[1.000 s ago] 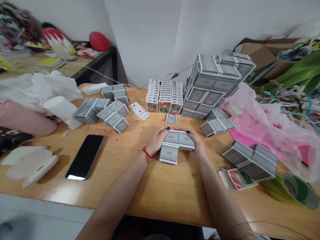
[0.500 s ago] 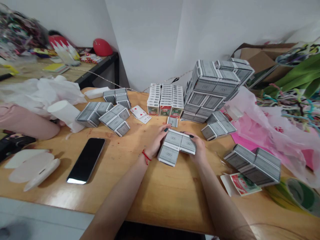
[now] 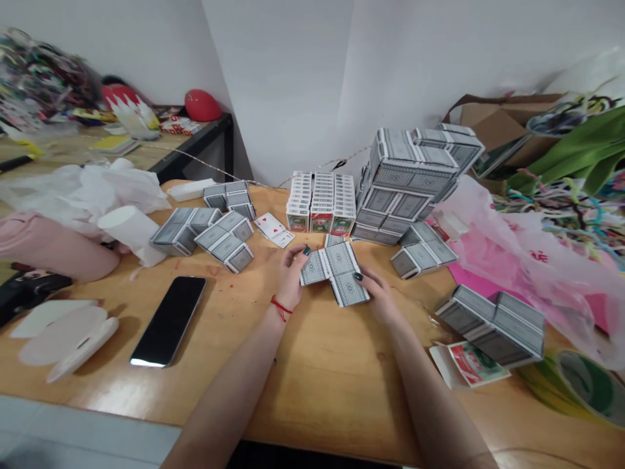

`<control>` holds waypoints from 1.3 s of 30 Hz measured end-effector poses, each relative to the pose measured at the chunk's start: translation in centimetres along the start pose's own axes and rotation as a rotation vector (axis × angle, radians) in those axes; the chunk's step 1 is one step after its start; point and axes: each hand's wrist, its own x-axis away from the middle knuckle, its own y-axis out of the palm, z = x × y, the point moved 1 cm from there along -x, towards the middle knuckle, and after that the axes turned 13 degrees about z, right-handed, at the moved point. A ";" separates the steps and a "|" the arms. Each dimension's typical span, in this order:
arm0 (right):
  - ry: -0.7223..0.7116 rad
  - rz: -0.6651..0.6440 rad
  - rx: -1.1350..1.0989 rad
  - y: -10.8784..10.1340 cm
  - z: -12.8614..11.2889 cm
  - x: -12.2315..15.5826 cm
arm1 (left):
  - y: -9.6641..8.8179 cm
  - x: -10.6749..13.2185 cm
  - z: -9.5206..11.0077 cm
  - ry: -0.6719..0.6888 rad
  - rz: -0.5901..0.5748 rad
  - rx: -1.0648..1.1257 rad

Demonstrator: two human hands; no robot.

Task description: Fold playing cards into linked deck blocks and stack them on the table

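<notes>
Between my hands is an L-shaped block of playing cards (image 3: 344,270), its grey patterned card backs facing up. My left hand (image 3: 291,277) grips its left arm, thumb on the top edge. On the right side my right hand (image 3: 378,293) holds it, a dark-nailed thumb on the upper face. Just behind the block, partly hidden, lies a grey-backed card or small card stack (image 3: 334,240). Three rows of boxed card decks (image 3: 321,202) stand farther back. Beside them rises a tall stack of similar card blocks (image 3: 407,185).
More L-shaped card blocks lie left (image 3: 225,241) and right (image 3: 493,322). Loose face-up cards (image 3: 274,229) rest mid-left. A phone (image 3: 170,319) and a white case (image 3: 83,345) sit front left. An opened card box (image 3: 476,363), green tape roll (image 3: 581,384) and pink plastic bag (image 3: 532,260) are right.
The L-shaped block has been turned between my hands: its side arm now points left rather than right. My left hand has shifted slightly left along with it.
</notes>
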 end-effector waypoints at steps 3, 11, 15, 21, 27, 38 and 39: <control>0.017 -0.005 0.066 0.1 -0.1 0.1 | 0.0 0.2 -0.1 0.013 -0.149 -0.091; -0.035 0.067 0.006 0.0 0.1 0.1 | 0.0 0.2 -0.9 -0.047 -0.240 -0.155; -0.157 0.054 -0.021 0.7 0.1 0.6 | 0.1 1.2 -0.1 -0.139 -0.289 -0.114; -0.353 -0.055 -0.067 1.6 0.3 1.0 | -0.7 2.5 2.0 0.217 -0.348 -0.199; -0.366 -0.038 -0.028 1.2 0.7 1.1 | -0.5 2.9 3.2 0.450 -0.422 -0.225; -0.525 0.051 0.131 1.3 -0.1 2.0 | -0.3 3.7 4.0 0.507 -0.456 -0.276; -0.577 0.077 0.173 1.4 -0.5 2.3 | -0.3 3.8 4.0 0.514 -0.473 -0.285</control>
